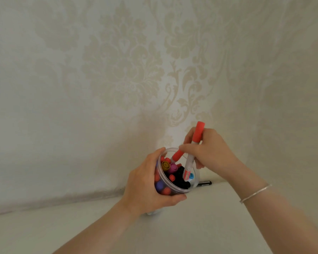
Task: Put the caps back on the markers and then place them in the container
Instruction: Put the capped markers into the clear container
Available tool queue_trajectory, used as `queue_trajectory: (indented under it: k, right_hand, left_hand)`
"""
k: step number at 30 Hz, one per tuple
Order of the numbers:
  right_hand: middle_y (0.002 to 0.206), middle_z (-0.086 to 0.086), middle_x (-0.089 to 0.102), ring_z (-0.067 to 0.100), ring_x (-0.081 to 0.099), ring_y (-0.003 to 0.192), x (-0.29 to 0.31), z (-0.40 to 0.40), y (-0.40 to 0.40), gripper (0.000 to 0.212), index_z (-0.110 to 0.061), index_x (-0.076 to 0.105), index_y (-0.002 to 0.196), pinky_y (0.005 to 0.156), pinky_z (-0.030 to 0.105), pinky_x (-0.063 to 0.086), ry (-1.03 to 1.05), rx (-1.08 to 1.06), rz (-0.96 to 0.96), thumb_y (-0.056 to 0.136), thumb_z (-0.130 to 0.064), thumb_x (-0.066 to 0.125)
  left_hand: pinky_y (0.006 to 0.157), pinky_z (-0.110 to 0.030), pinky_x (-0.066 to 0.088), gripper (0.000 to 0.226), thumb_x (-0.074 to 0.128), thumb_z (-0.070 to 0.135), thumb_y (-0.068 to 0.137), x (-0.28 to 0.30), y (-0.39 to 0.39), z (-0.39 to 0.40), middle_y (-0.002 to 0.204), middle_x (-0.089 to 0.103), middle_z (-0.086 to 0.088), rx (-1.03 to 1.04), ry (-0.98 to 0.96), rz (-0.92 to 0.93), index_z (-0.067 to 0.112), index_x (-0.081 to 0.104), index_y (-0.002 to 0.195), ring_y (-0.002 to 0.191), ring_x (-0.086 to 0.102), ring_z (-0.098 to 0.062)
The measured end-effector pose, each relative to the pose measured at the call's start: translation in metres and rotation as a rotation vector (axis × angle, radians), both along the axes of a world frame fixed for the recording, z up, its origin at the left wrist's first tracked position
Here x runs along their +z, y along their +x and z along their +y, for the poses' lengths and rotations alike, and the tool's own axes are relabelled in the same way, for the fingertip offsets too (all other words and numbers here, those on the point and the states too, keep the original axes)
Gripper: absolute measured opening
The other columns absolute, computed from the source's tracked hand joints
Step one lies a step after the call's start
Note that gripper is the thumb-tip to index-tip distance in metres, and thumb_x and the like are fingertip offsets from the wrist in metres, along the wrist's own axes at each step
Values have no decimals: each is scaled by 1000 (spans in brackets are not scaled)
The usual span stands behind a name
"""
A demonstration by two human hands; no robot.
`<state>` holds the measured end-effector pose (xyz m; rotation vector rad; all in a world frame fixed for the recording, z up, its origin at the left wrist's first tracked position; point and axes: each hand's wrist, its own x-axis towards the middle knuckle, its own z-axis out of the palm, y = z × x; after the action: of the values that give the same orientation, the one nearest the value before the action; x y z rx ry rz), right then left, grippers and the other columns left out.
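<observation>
A clear round plastic container (195,177) is tilted toward me, and my left hand (145,186) grips it around its left side and bottom. Inside are several capped markers with red, yellow, purple, blue and black caps. My right hand (207,149) holds a white marker with a red cap (197,133), its lower end dipping into the container's mouth. A second red-capped marker (178,154) pokes out from under my right fingers into the container.
A black marker (205,183) lies on the white table (209,226) just behind the container, near the wall. Patterned cream wallpaper rises close behind. A silver bracelet (255,194) is on my right wrist.
</observation>
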<state>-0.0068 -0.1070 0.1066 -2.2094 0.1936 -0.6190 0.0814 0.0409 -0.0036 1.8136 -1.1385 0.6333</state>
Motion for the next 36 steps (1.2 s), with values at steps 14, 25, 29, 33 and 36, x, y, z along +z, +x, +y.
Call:
queue_trajectory:
  k: [14, 25, 29, 33, 36]
  right_hand:
    - [82, 1, 66, 23, 61, 77, -4, 2, 3, 18, -20, 69, 89, 68, 32, 50, -396, -274, 107, 76, -28, 59]
    - [75, 7, 64, 26, 61, 68, -16, 15, 7, 18, -12, 67, 83, 67, 38, 54, -289, -221, 1, 79, -16, 49]
    - [78, 8, 66, 25, 65, 76, -18, 15, 9, 6, -11, 57, 82, 69, 36, 53, -181, -185, -23, 80, -9, 51]
    - [85, 10, 67, 24, 65, 78, -14, 15, 9, 9, -7, 60, 89, 64, 32, 50, -142, -96, 128, 84, -13, 54]
    - [84, 7, 63, 21, 59, 70, -19, 21, 9, 11, -11, 58, 88, 53, 26, 41, -210, -110, 155, 87, -18, 50]
  left_hand:
    - [88, -17, 50, 104, 76, 71, 50, 1, -4, -5, 122, 55, 24, 27, -12, -23, 29, 37, 137, 106, 57, 7]
    - [88, -20, 51, 104, 77, 69, 52, 0, -4, -3, 124, 56, 22, 21, -49, -3, 29, 35, 138, 108, 57, 6]
    - [89, -20, 51, 103, 72, 73, 55, 0, -5, -3, 126, 56, 19, 4, -40, -25, 26, 36, 138, 109, 58, 3]
    - [88, -21, 51, 104, 75, 71, 52, 1, -4, -5, 125, 58, 18, 24, -31, -21, 27, 36, 137, 107, 59, 4]
    - [89, -20, 51, 105, 75, 72, 52, 1, -5, -9, 126, 57, 17, 35, -4, -39, 26, 37, 138, 107, 59, 3]
